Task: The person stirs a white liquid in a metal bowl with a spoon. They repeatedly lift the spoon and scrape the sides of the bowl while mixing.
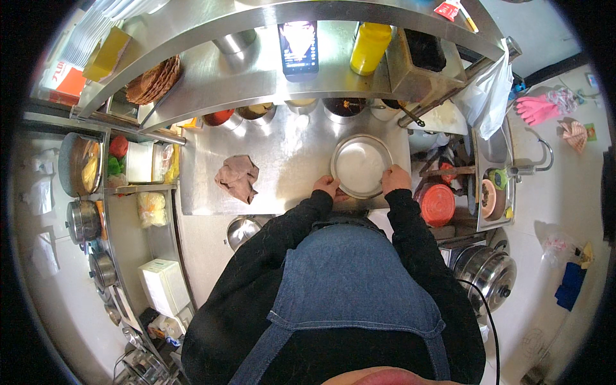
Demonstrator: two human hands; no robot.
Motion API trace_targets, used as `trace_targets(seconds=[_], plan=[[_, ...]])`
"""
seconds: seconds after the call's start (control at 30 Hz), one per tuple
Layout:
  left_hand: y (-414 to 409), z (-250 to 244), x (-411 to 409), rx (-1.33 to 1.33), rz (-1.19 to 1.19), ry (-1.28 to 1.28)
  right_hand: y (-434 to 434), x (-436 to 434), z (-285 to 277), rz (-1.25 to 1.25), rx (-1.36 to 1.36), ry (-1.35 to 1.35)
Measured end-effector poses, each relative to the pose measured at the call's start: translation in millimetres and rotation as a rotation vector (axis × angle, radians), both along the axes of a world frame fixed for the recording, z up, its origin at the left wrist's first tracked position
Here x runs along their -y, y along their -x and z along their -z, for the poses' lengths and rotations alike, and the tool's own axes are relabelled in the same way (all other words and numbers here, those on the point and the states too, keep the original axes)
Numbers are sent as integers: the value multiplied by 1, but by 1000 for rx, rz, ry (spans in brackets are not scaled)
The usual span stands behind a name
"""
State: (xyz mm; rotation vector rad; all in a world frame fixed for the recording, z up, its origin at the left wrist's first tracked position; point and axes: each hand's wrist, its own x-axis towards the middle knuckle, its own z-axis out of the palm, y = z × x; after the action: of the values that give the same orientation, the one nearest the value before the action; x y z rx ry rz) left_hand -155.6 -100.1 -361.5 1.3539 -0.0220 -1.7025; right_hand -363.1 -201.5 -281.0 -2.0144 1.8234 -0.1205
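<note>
A round stainless steel pan or basin (362,166) is near the front edge of the steel worktable (288,144). My left hand (329,187) grips its rim at the lower left, with the fingers partly beneath it. On the right side, my right hand (395,180) holds the same rim. What the pan contains, if anything, is hard to tell; its inside looks pale. A crumpled brown cloth (237,178) lies on the table to the left of my hands.
Along the back, under a steel shelf (332,86), stand several metal containers with sauces, one a dark sauce (344,106). The shelf holds a lit phone (298,50) and a yellow bottle (370,48). A red-lidded tub (437,205) and a sink (495,144) are at right.
</note>
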Motion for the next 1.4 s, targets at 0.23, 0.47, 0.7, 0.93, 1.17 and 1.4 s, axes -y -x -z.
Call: trace_targets(seconds=[0.23,0.47,0.7,0.93,1.17,1.4], plan=[[2,-13,0,-31,60,-64,-5,14,3,-24,99,47],[6,-2,-9,-235,111,-16,-23,40,40,-404,111,171],[-24,24,6,175,105,37,-60,12,10,-686,35,-39],[-47,26,45,389,163,88,-30,-22,-4,-884,-33,-163],[-43,23,52,549,286,150,14,-21,-24,-956,-130,-230],[-29,-13,39,650,328,158,-5,-15,-3,-968,-15,-111]])
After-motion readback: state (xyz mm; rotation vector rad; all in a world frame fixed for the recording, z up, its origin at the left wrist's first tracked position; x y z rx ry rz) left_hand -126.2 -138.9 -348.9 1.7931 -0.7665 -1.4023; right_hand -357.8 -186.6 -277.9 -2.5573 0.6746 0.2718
